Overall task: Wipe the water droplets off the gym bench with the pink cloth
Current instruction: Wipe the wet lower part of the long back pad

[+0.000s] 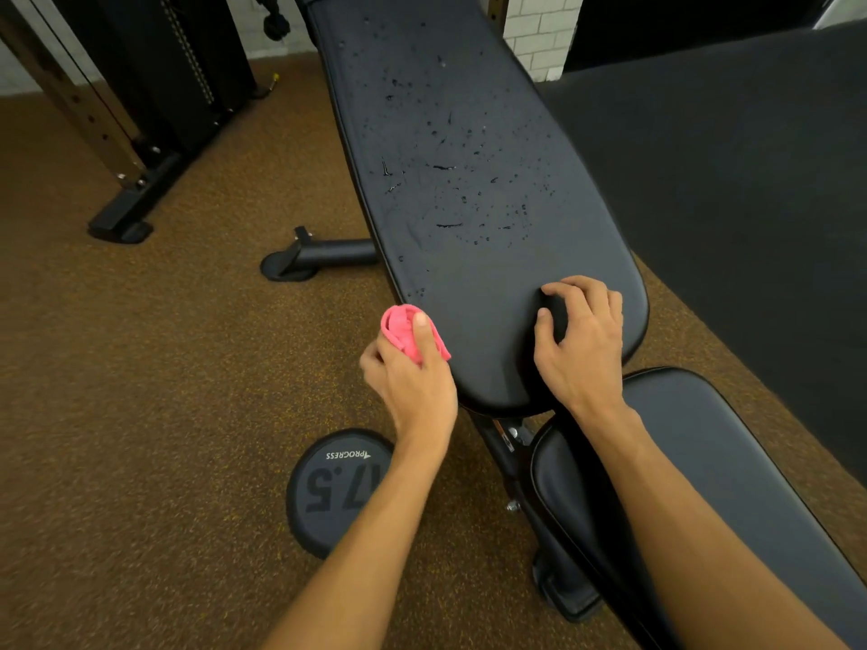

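The black padded gym bench (pixel 469 283) runs from the bottom right up to the top centre. Water droplets (pixel 450 180) are scattered over the middle and far part of its back pad. My left hand (pixel 413 377) grips a bunched pink cloth (pixel 401 330) just off the pad's left edge, near its lower end. My right hand (pixel 581 340) rests on the near end of the back pad, its fingers curled with the tips pressing the padding. The seat pad (pixel 703 462) lies under my right forearm.
A round 17.5 dumbbell head (pixel 328 490) lies on the brown speckled floor below my left hand. The bench's foot bar (pixel 319 255) sticks out to the left. A rack upright and its base (pixel 126 180) stand at the far left. A dark mat (pixel 750 180) lies on the right.
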### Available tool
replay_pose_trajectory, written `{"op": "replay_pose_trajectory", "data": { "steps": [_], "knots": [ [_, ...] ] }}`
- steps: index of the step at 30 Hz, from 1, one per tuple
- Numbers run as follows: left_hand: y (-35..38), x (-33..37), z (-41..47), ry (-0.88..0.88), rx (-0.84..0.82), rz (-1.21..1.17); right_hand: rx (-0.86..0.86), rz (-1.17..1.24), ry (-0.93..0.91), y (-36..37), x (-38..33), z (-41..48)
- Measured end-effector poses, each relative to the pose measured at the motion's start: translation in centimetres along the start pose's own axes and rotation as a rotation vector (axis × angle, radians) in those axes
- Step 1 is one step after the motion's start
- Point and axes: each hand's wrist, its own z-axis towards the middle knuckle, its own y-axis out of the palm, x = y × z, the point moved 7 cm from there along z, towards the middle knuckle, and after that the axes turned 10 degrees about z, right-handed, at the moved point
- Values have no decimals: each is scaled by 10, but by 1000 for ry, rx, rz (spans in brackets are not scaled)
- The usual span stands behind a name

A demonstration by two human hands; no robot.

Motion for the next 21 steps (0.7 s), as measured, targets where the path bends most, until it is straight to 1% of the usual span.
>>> {"op": "replay_pose_trajectory", "data": {
  "steps": [4, 8, 11, 14, 17, 21],
  "knots": [
    [0, -2, -5, 43, 45, -18, -12, 2, -11, 17, -12, 8],
    [-3, 15, 33, 6, 49, -48, -12, -29, -23, 26, -10, 8],
    [-6, 25, 50, 12, 45, -90, -50, -29, -1, 32, -6, 8],
    [0, 10, 33, 42, 29, -65, -85, -26, 11, 36, -4, 10],
    [2, -1, 20, 79, 25, -61, -85, -30, 12, 36, -4, 10],
    [-2, 27, 62, 88, 74, -59, -86, -45, 17, 35, -4, 11]
  ]
}}
